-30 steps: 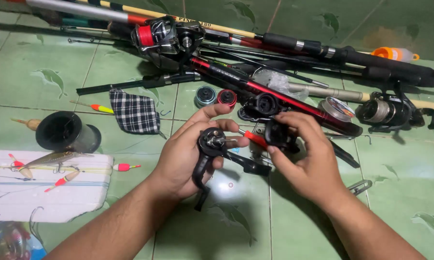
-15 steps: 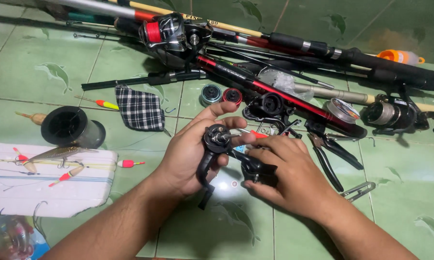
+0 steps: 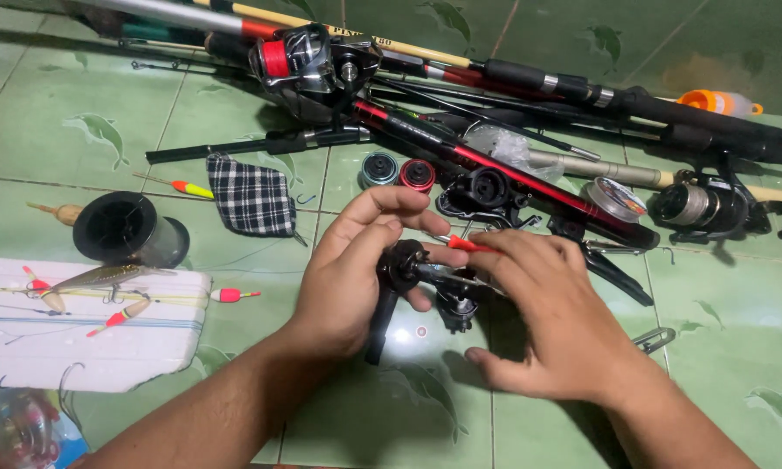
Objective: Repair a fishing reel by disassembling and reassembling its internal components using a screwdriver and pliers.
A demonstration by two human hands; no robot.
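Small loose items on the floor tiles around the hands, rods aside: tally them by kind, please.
Fishing reels lying on the floor: 3
Round spool caps: 2
Black line spool: 1
Checked cloth: 1
Pencil floats on tile: 2
Total: 9

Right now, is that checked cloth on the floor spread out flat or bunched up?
Spread flat. The checked cloth lies open on the green tiled floor, its whole pattern showing, clear of both hands.

Your floor tiles (image 3: 78, 139) read as glossy green ceramic; the reel part (image 3: 404, 269) matt black; the pouch (image 3: 252, 195) checked woven cloth.
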